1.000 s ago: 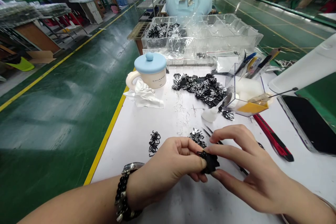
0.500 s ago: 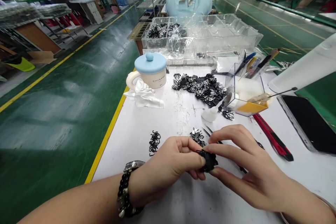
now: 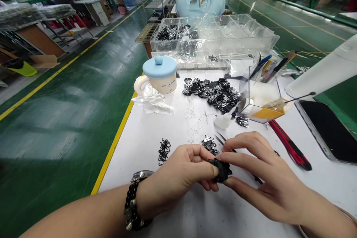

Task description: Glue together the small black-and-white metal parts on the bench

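Observation:
Between my two hands is a small black plastic part (image 3: 222, 171), held just above the white table. My left hand (image 3: 185, 169) pinches its left side between thumb and fingers. The thumb and forefinger of my right hand (image 3: 262, 174) grip its right side, with the other fingers raised. Part of it is hidden by my fingertips. Just behind it lie a little heap of shiny metal pieces (image 3: 209, 145) and dark tweezers (image 3: 221, 137), partly covered by my right hand. Small black hooked pieces (image 3: 164, 150) form a pile left of my left hand.
A larger pile of black and metal parts (image 3: 219, 93) lies farther back, before clear compartment trays (image 3: 231, 41). A lidded mug (image 3: 163, 78) and crumpled tissue (image 3: 154, 102) are at left. At right are a pen holder (image 3: 262, 100), a red cutter (image 3: 290, 147) and a phone (image 3: 329, 130).
Almost nothing differs. Both hands keep their hold on the black part, with only a very slight shift of the right hand's fingers.

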{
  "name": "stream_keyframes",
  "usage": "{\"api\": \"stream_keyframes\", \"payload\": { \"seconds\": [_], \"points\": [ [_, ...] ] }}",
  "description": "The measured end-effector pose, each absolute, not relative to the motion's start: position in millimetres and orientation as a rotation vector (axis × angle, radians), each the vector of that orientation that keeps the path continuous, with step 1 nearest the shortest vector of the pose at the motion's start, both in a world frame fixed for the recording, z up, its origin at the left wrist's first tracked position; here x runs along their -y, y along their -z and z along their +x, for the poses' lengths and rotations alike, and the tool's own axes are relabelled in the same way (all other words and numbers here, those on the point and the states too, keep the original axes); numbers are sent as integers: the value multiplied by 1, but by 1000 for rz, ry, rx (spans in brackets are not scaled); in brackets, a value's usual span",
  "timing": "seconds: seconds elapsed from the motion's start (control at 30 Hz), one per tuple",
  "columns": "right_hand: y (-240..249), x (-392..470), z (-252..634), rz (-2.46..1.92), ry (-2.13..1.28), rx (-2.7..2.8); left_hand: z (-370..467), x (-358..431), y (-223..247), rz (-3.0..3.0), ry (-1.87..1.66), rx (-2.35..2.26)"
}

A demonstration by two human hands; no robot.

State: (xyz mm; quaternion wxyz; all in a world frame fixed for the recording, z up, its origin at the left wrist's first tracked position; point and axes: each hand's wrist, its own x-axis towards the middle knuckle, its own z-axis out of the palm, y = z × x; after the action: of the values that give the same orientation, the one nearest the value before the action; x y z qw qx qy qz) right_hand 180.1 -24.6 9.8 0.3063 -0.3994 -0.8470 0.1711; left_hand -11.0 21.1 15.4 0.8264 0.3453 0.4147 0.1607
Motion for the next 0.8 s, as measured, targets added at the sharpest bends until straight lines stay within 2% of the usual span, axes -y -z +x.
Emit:
{"api": "stream_keyframes", "payload": {
  "seconds": [0.8],
  "points": [
    [-11, 24, 182, -1058, -413, 2256, -12, -20, -15, 737, -340, -868]
  ]
}}
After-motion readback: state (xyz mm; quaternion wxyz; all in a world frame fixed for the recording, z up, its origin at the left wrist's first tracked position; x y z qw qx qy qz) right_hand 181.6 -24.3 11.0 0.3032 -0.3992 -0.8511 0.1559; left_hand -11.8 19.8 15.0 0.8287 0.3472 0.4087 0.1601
